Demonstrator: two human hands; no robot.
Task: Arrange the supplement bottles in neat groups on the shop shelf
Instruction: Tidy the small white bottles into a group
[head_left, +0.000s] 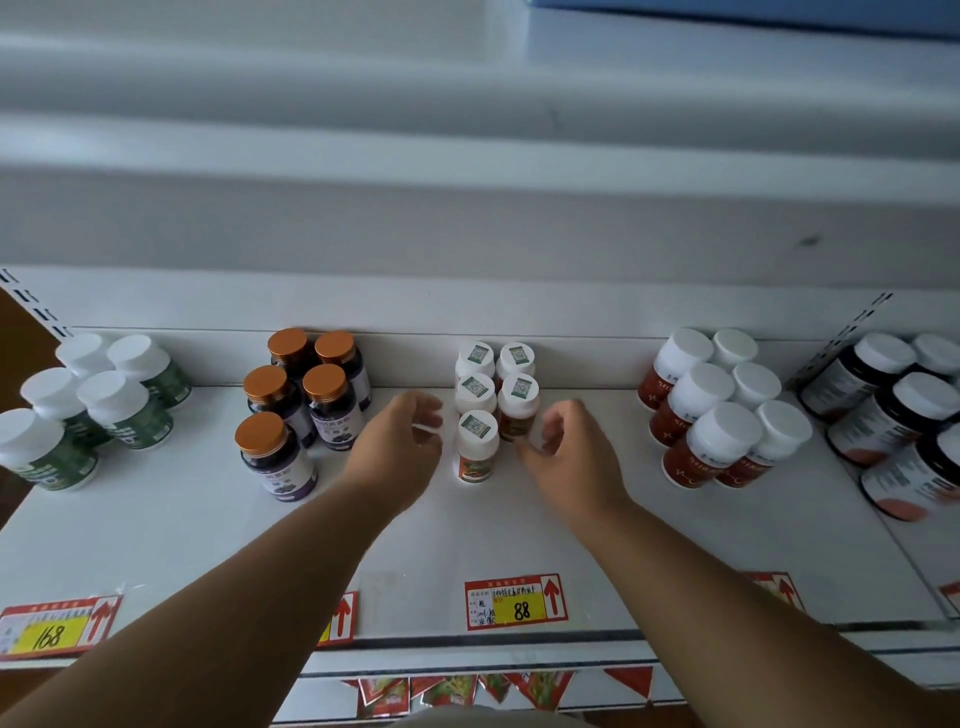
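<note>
1. Head view, hands: the left hand (402, 441) hovers just left of the small white bottles (493, 400), fingers loosely curled. Something white shows at its fingertips, too blurred to identify, so whether it holds anything cannot be told. The right hand (569, 452) sits just right of the same group, fingers curled inward near the front right bottle; contact or grip cannot be confirmed.
2. Head view, risk: the front bottle (475, 447) stands alone ahead of two pairs, between both hands. A sideways nudge from either hand would probably tip it or push it out of line. The bottles look narrow and tall, so one falling could knock its neighbours.
3. Head view, risk: the left forearm passes near the orange-capped bottles (296, 400); a wide sweep could disturb that group.
4. Head view, task items: five white bottles with green-printed cap stickers and orange-brown labels, upright, at mid-shelf (675, 519) against the back wall, above the price tag (514, 600) marked 88.
5. Head view, other groups: green-labelled bottles (93, 405) at left, red-labelled bottles (722, 410) at right, well apart.
</note>
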